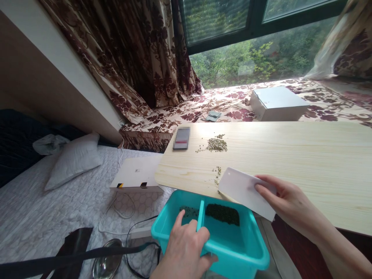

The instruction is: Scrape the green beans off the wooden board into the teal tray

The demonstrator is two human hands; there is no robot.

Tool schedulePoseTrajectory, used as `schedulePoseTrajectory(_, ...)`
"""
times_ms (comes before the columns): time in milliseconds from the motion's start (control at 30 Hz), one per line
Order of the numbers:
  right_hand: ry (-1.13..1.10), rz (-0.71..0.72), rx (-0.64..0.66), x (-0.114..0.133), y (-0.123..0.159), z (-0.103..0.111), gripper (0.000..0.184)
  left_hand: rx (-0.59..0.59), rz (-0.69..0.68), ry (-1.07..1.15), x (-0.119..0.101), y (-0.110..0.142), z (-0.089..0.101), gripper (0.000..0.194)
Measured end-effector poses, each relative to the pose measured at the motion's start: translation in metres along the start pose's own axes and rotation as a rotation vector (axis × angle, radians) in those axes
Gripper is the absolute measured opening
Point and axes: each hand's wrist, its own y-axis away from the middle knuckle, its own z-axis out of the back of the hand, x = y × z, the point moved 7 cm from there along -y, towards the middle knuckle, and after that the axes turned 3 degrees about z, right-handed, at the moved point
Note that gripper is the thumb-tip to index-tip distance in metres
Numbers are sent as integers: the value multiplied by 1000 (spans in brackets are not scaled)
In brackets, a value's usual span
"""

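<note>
My right hand (283,195) is closed on a flat white plastic scraper (247,190), with the thumb on top. Its lower edge lies along the tabletop's near edge, beside a few small greenish beans (217,174). A larger patch of the beans (217,144) is spread farther back. Below the table edge sits a teal two-compartment bin (260,248). My left hand (186,248) grips its near wall by the divider, index finger stretched over the left compartment. Dark green beans (222,214) fill part of the right compartment; a thin scatter (188,211) lies in the left.
A phone-like device (181,138) lies on the wooden tabletop (305,159) at its far left corner. Behind stands a white box (279,102) on the window ledge. Another white box (136,172), cables and a metal bowl (107,259) rest on the bed at left.
</note>
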Motion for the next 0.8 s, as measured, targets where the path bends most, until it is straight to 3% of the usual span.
schedulePoseTrajectory(467,-2,-16,41,-13,12,1,36,23,36,14,2,1,2,28)
schedulePoseTrajectory(667,-58,15,19,5,4,-23,39,2,55,11,6,1,5,30)
schedulePoseTrajectory(800,-20,105,70,12,6,-35,35,-24,66,17,19,-2,-9,35)
